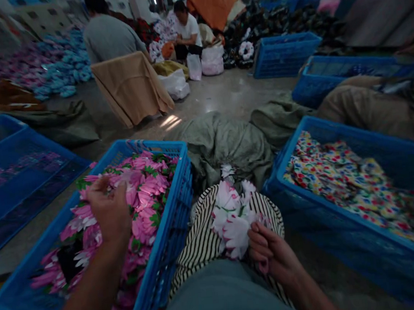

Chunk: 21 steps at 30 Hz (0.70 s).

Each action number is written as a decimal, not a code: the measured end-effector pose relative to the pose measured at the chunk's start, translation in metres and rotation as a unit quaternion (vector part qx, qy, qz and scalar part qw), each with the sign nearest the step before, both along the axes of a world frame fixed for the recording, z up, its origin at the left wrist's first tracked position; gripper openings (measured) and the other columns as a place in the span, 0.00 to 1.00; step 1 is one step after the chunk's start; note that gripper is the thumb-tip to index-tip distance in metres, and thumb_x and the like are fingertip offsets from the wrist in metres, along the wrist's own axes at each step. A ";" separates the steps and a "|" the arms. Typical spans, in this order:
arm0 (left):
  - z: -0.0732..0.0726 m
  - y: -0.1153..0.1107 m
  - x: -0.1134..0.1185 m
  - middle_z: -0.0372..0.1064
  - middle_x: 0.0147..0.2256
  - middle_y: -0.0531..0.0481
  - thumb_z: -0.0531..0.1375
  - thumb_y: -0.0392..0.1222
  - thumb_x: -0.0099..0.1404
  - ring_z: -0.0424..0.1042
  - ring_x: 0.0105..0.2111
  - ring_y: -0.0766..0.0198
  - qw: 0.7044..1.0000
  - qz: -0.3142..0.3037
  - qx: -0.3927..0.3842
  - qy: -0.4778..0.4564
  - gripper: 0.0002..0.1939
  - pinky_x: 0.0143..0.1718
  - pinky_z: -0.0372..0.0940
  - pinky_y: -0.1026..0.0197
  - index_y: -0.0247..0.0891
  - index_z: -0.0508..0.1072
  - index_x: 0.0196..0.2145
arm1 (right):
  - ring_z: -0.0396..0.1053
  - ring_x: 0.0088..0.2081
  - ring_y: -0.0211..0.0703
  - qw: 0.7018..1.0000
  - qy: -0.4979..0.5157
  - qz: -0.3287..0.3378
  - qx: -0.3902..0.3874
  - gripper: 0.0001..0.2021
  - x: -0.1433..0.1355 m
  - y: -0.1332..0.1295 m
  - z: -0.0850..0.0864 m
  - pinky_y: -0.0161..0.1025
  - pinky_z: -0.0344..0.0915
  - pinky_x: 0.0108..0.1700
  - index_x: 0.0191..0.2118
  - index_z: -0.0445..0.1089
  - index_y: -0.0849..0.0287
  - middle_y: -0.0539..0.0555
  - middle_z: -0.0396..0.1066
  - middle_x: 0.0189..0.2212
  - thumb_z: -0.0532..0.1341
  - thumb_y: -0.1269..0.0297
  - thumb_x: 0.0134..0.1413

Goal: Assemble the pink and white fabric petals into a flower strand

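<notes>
Pink petal-shaped pieces with green bits (147,193) fill a blue crate (185,176) at the left. Over them is my left hand (109,208), fingers curved and apart, with a blurred pale pink patch near the fingertips; I cannot make out whether it touches the pieces. White and pink petal-shaped pieces (234,229) lie on a black-and-white striped cloth (195,237) across my lap. My right hand (266,250) is closed at their right edge, its fingers pinching one of these pieces, and a small pink loop shows below the fingers.
A blue crate (281,192) of colourful patterned pieces stands at the right. Green cloth (227,139) lies ahead on the floor. More blue crates stand at far left and back right. Two people sit beyond, one behind a brown-draped chair (130,87). Another person's striped sleeve shows at right.
</notes>
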<state>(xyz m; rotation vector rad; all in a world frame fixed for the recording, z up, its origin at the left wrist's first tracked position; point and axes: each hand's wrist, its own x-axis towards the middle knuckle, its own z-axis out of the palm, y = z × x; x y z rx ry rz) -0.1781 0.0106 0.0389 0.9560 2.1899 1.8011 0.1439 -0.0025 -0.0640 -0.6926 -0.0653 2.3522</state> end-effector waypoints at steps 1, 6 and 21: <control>-0.010 -0.005 0.006 0.63 0.42 0.53 0.60 0.43 0.54 0.63 0.42 0.63 0.999 -0.002 -0.004 0.038 0.20 0.45 0.58 0.60 0.39 0.61 0.45 | 0.35 0.12 0.25 1.000 0.005 -0.008 -0.001 0.11 0.002 0.001 0.000 0.25 0.42 0.14 0.25 0.60 0.60 0.39 0.45 0.13 0.63 0.62 0.47; -0.058 -0.019 0.082 0.69 0.30 0.50 0.56 0.38 0.57 0.68 0.33 0.62 0.931 -0.340 -0.130 0.043 0.05 0.38 0.61 0.60 0.37 0.71 0.30 | 0.38 0.12 0.25 1.000 0.009 -0.019 0.005 0.10 0.002 0.007 0.005 0.25 0.43 0.15 0.26 0.60 0.60 0.39 0.46 0.14 0.61 0.62 0.50; -0.073 0.000 0.160 0.62 0.28 0.50 0.51 0.36 0.60 0.62 0.33 0.61 0.782 -0.566 -0.201 0.163 0.06 0.37 0.56 0.59 0.38 0.64 0.26 | 0.40 0.11 0.24 0.988 -0.107 -0.105 0.028 0.11 0.028 0.005 -0.003 0.26 0.42 0.14 0.25 0.61 0.61 0.40 0.52 0.14 0.62 0.59 0.47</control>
